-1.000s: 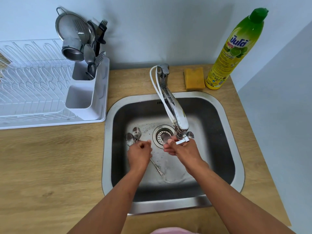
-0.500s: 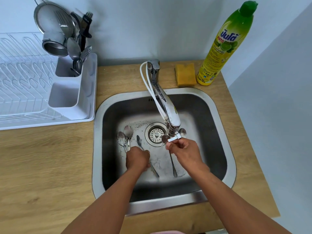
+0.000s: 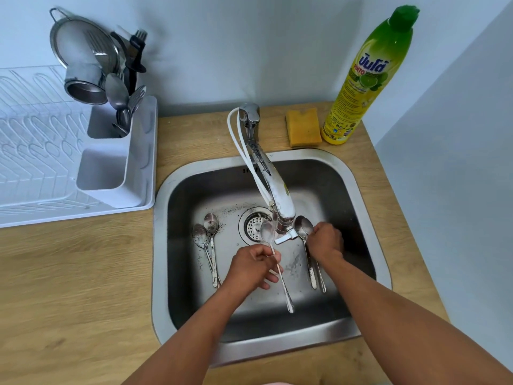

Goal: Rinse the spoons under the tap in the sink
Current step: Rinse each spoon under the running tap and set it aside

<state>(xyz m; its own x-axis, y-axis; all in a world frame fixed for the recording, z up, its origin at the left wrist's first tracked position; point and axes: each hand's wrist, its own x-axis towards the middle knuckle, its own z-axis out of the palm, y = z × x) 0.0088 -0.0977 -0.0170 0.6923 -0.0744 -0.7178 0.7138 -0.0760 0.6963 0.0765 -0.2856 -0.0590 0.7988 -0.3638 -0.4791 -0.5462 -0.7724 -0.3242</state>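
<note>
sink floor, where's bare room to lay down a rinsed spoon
Crowded: two dirty spoons lie left of the drain; two more lie right of it by the right hand; the left hand holds a spoon under the tap. Free: the back strip behind the drain and the right side by the sink wall.

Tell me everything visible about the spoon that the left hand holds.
The spoon looks like shiny metal, with an oval bowl and a long slim handle. The left hand pinches the handle near its middle. The bowl points away from the person, just under the tap outlet and over the drain; the handle end hangs over the sink floor.
</note>
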